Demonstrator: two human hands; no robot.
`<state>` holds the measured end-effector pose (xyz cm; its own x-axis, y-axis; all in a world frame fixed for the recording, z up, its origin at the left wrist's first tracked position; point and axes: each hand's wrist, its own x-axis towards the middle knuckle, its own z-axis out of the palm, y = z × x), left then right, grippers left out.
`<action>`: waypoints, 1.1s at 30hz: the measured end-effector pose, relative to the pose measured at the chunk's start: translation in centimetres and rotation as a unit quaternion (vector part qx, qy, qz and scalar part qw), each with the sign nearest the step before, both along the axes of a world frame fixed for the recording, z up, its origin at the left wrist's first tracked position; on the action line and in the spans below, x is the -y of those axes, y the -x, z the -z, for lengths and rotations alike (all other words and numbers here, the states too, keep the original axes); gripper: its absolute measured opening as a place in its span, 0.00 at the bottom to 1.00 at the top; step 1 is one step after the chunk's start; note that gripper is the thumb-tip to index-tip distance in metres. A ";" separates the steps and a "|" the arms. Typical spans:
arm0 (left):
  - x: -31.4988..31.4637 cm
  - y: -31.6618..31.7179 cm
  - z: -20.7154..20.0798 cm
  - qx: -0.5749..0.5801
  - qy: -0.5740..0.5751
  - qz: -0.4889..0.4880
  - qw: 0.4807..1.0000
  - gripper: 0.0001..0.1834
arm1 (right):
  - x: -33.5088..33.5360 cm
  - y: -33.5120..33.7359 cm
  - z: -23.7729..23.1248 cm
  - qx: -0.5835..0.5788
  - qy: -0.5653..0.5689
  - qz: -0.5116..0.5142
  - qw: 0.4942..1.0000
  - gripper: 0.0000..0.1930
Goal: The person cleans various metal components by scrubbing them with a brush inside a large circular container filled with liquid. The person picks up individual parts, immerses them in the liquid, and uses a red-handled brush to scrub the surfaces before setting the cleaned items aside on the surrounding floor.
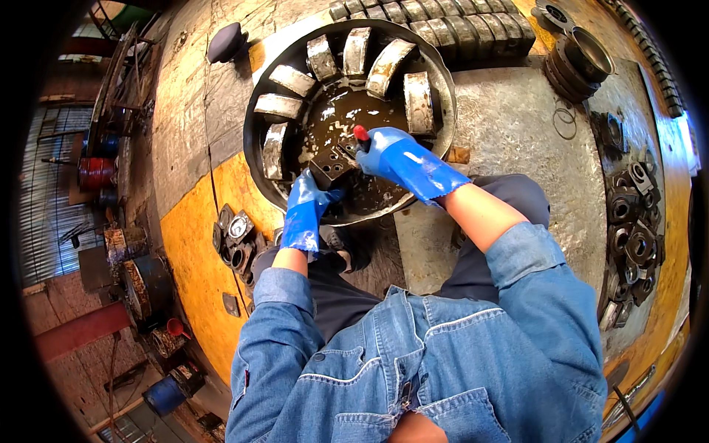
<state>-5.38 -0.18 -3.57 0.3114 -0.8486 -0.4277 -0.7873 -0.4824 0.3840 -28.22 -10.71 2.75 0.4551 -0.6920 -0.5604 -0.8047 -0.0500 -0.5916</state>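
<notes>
Over a large round metal pan (255,159) of dark liquid, my left hand (309,193), in a blue rubber glove, grips a dark metal block with round holes (330,170). The block is tilted near the pan's front rim. My right hand (385,148), gloved the same way, is closed around a tool with a red-and-black handle (360,134). The red end sticks up past the thumb; the working end points down by the block, too small to name. Several curved metal blocks (356,52) stand along the pan's inner wall, wet and shiny on top.
Rows of similar metal blocks (473,33) lie behind the pan. A stack of metal rings (580,63) and a thin wire ring (565,123) are at the far right. Dark flanged parts (634,236) pile up at right, more (238,236) at left. A dark rounded object (226,43) sits far left.
</notes>
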 end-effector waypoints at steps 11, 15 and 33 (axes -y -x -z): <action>-1.2 -1.3 2.3 -0.068 0.056 -0.020 0.996 0.45 | 1.4 1.5 5.3 0.101 -0.074 0.206 0.971 0.20; 0.0 0.2 0.8 -0.034 0.040 -0.009 0.999 0.44 | 1.6 0.4 6.0 0.340 0.010 0.226 0.913 0.21; 0.1 -0.1 0.2 -0.075 0.035 -0.010 0.997 0.46 | 3.4 -0.5 8.9 0.047 0.054 0.178 0.981 0.17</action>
<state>-5.30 -0.27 -3.79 0.2652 -0.8722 -0.4110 -0.7089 -0.4653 0.5301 -27.75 -14.07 -6.14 0.2191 -0.8695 -0.4427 -0.7248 0.1587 -0.6704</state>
